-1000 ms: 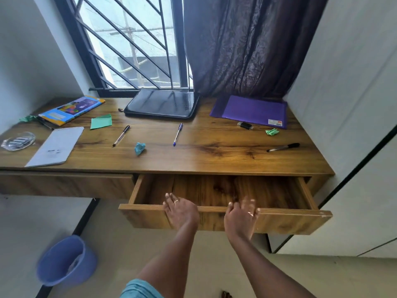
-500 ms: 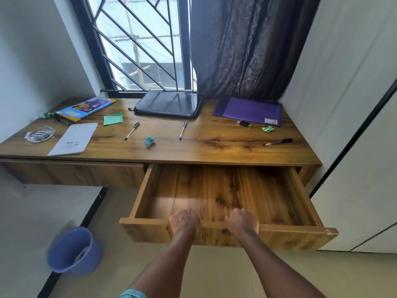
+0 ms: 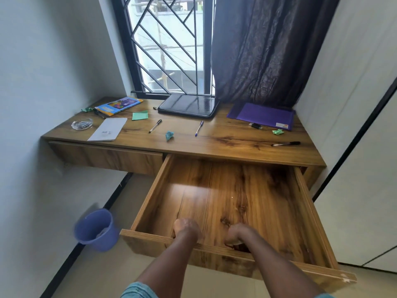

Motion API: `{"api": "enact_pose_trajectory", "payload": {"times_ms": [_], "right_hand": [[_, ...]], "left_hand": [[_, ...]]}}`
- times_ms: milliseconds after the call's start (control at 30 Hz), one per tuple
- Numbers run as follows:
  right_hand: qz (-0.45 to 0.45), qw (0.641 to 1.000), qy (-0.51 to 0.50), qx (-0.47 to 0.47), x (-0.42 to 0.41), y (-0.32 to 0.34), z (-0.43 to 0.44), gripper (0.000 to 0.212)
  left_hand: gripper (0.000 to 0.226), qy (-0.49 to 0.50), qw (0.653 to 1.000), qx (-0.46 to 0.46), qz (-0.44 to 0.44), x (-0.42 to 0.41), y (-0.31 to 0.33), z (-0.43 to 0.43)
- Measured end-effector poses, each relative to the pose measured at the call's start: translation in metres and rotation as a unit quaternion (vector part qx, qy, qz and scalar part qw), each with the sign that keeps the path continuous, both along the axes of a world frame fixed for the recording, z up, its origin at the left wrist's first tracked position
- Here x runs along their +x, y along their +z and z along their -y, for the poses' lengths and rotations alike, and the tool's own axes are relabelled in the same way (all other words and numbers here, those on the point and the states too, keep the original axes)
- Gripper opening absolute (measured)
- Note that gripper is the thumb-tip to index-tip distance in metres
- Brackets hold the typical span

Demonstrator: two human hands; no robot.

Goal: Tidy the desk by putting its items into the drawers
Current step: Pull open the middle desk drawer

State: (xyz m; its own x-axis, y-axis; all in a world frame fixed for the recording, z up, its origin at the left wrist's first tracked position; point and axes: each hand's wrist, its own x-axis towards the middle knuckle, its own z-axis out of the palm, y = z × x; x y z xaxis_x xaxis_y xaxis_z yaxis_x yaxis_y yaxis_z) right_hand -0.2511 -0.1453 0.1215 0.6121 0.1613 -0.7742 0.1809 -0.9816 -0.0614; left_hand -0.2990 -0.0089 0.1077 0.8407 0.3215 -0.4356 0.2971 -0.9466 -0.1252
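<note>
Left hand (image 3: 185, 230), right hand (image 3: 238, 235) curled over front rim of drawer (image 3: 148, 237), open below right front edge of table (image 3: 225, 143). Blue pen (image 3: 199, 128), other items on top. Pull level; stop short of runner end.

Both forearms are bare down to the wrist. The left hand (image 3: 186, 230) and the right hand (image 3: 238, 235) are bare too, and too blurred to show fine detail. A light teal sleeve (image 3: 137, 291) covers the left upper arm at the near edge. A sliver of the same teal shows on the right arm.
</note>
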Motion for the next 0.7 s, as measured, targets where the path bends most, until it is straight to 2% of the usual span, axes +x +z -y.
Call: {"api": "enact_pose_trajectory", "payload": {"times_ms": [133, 367, 700], "right_hand": [[-0.043, 0.999, 0.012, 0.014, -0.020, 0.008, 0.003, 0.056], [-0.003, 0.997, 0.080, 0.004, -0.033, 0.014, 0.004, 0.050], [-0.020, 0.992, 0.120, -0.046, -0.028, 0.005, -0.014, 0.051]], "left_hand": [[0.034, -0.004, 0.999, 0.025, -0.026, -0.019, -0.003, 0.005], [0.029, 0.015, 1.000, 0.008, -0.022, -0.032, 0.005, 0.006], [0.028, 0.031, 0.999, -0.023, -0.009, -0.039, 0.009, -0.001]]}}
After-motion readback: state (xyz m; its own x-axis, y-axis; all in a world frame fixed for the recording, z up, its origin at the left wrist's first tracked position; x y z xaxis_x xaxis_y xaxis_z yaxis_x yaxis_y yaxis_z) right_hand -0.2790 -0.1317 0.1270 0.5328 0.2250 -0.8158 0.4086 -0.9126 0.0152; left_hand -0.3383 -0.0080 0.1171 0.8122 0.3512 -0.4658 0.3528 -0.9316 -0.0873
